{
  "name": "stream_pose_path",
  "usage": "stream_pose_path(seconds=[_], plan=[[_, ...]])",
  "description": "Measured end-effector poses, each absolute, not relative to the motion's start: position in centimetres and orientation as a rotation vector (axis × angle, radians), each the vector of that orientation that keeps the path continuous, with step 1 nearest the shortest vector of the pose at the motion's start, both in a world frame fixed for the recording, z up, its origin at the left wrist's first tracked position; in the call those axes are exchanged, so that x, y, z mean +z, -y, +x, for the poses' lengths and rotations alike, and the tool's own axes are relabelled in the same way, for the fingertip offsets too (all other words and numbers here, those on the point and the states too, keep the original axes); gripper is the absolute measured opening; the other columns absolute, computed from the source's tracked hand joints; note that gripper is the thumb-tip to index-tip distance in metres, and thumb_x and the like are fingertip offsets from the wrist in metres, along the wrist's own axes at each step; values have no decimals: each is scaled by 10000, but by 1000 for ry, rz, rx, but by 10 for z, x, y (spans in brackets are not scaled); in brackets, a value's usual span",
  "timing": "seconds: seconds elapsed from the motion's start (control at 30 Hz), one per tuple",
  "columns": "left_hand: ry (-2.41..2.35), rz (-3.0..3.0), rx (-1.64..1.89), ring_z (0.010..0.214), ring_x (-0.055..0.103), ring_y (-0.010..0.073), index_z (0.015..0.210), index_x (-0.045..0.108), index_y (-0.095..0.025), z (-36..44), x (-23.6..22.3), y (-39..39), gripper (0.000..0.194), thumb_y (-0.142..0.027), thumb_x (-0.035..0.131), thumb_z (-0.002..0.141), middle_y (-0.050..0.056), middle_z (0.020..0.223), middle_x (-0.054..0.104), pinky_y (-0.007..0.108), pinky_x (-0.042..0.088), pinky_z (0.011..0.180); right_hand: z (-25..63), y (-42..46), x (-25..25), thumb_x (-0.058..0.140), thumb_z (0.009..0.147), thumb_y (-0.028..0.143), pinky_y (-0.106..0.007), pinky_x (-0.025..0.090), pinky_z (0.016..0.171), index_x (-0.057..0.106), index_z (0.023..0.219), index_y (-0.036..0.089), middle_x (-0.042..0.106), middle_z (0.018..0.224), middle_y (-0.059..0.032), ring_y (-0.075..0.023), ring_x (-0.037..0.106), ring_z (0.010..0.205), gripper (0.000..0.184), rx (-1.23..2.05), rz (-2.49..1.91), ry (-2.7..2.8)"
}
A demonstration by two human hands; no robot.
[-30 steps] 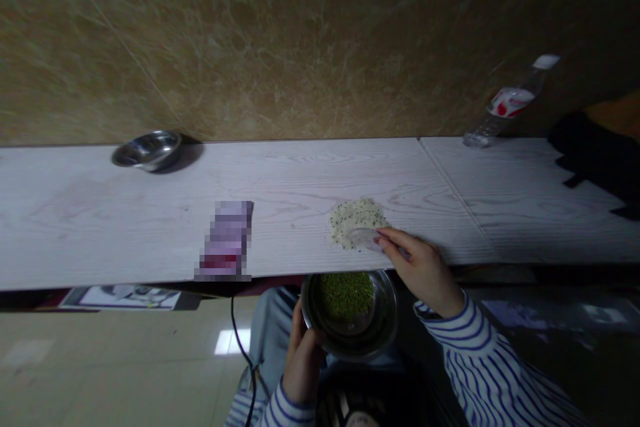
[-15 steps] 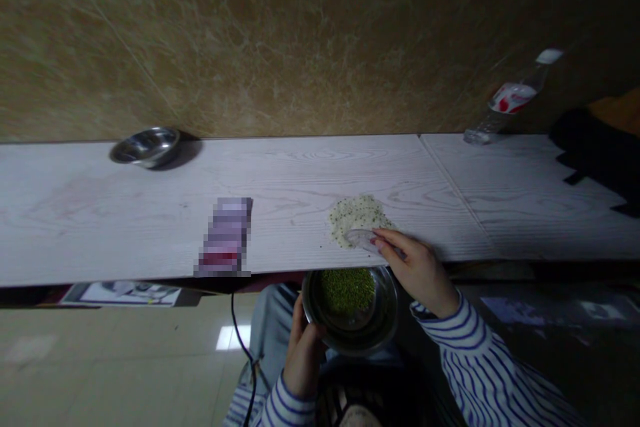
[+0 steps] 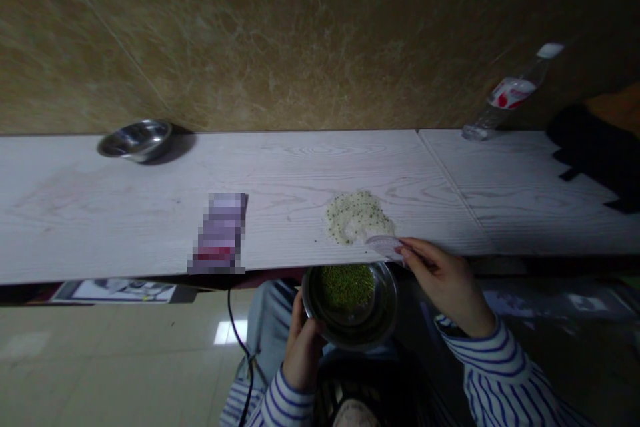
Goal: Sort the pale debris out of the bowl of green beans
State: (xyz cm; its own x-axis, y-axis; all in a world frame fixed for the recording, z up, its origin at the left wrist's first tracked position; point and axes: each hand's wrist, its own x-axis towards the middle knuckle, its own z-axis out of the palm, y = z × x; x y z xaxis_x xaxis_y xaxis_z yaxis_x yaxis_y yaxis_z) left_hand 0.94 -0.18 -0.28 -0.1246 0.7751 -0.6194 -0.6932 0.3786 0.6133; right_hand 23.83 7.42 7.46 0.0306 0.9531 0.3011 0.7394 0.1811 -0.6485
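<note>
My left hand (image 3: 306, 341) grips the left rim of a steel bowl (image 3: 387, 303), thumb on the inside, just below the table edge and above my lap. Green mung beans (image 3: 347, 285) cover part of its bottom. Between the thumb and fingers of my right hand (image 3: 440, 273) is a thin, clear half-round plastic piece that looks like a protractor (image 3: 383, 245). It is at the table's front edge, by the near right side of a flat heap of white rice grains (image 3: 357, 217) with green beans scattered through it. A few loose beans lie near the heap.
On the white wood-grain table (image 3: 280, 173), a second steel bowl (image 3: 137, 141) stands at the back left. A blurred-out phone-shaped object (image 3: 219, 233) lies left of the heap. At the back right are a plastic bottle (image 3: 513, 93) and dark cloth (image 3: 585, 153). A black cable (image 3: 234, 327) hangs below.
My right hand has drawn the protractor right and slightly toward me, from the heap's near side to the table edge. The left hand and bowl have stayed almost still; the view has shifted slightly.
</note>
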Motion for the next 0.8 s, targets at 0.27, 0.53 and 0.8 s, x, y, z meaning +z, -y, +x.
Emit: stream_pose_path(seconds=[0.27, 0.53, 0.8], plan=[[-1111, 135, 1272, 1060, 644, 277, 1351, 562, -293, 11, 1, 3, 727, -237, 729, 646, 76, 1239, 676, 357, 542, 826, 217, -69, 78, 564, 920, 327, -374, 606, 821, 752, 1061, 202, 793, 995, -81, -242, 754, 890, 266, 438, -1575, 1792], [-1113, 150, 1275, 1053, 652, 279, 1386, 537, -272, 11, 3, 3, 745, -222, 714, 664, 90, 1247, 682, 385, 530, 879, 213, -81, 78, 565, 923, 332, -346, 604, 817, 742, 1099, 198, 783, 1046, -90, -236, 749, 917, 283, 433, -1582, 1765], [-1111, 110, 1258, 1056, 642, 263, 1411, 502, -287, 9, 7, 3, 781, -241, 720, 662, 76, 1241, 676, 360, 523, 862, 210, -81, 78, 551, 927, 322, -350, 600, 841, 746, 1072, 203, 790, 1007, -80, -229, 749, 918, 270, 486, -1532, 1806]])
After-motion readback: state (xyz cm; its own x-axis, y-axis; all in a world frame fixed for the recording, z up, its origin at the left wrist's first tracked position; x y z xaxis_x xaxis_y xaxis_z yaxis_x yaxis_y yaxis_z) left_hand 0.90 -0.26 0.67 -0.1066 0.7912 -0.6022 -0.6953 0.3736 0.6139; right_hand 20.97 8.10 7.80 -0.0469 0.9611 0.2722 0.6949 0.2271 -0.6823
